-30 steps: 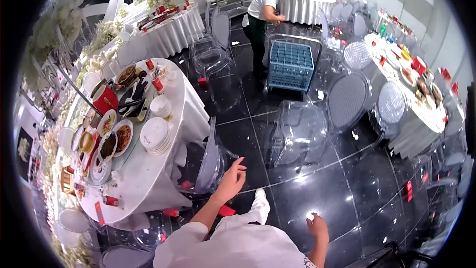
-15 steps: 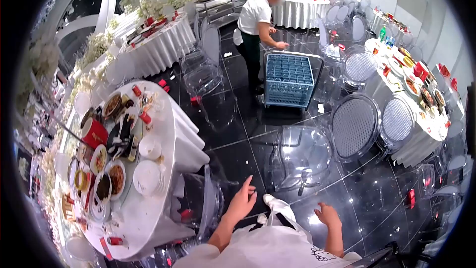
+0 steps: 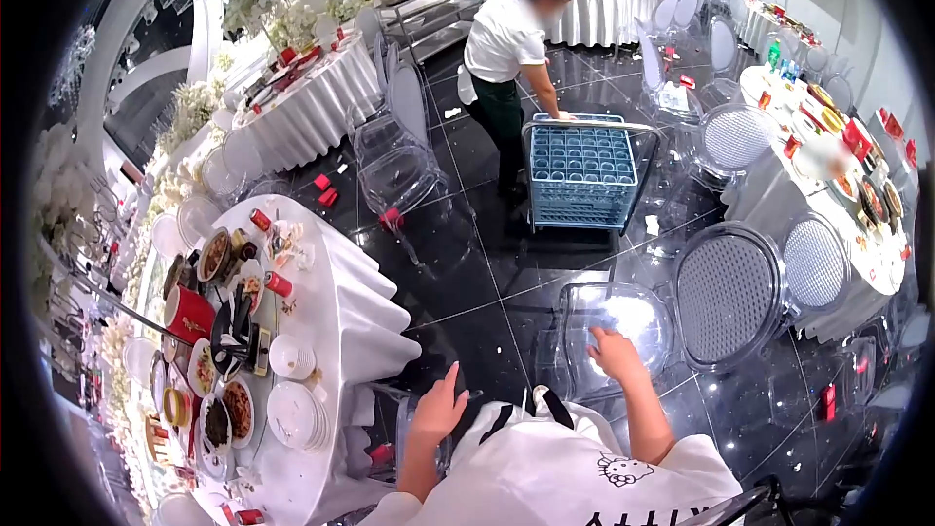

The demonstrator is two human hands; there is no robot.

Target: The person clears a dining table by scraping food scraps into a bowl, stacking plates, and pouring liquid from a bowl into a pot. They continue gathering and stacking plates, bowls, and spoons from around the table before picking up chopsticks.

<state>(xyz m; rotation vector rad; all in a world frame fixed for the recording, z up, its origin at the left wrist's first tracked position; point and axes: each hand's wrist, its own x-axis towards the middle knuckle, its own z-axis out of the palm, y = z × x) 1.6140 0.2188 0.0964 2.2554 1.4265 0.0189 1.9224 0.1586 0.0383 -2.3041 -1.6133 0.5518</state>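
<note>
My left hand (image 3: 440,416) holds nothing; its fingers are stretched out and apart, above a clear plastic chair (image 3: 421,438) beside the left round table (image 3: 355,287). On that table, nearest this hand, are a stack of white plates (image 3: 296,416) and stacked small white bowls (image 3: 292,357). My right hand (image 3: 617,358) is empty too, with its fingers loosely spread. In this view it overlaps the seat of a clear chair (image 3: 623,317). Right of it stands another chair with a round, dotted back (image 3: 729,297).
Ahead, a person in a white shirt (image 3: 506,39) leans over a cart carrying blue glass racks (image 3: 582,175), one hand at its rail. To the right is a round table (image 3: 765,200) with used dishes. Red boxes (image 3: 327,197) and scraps litter the dark tiled floor.
My right hand has risen and come forward over the chair seat; my left has shifted slightly left and down. The person has bent lower, a hand now at the cart.
</note>
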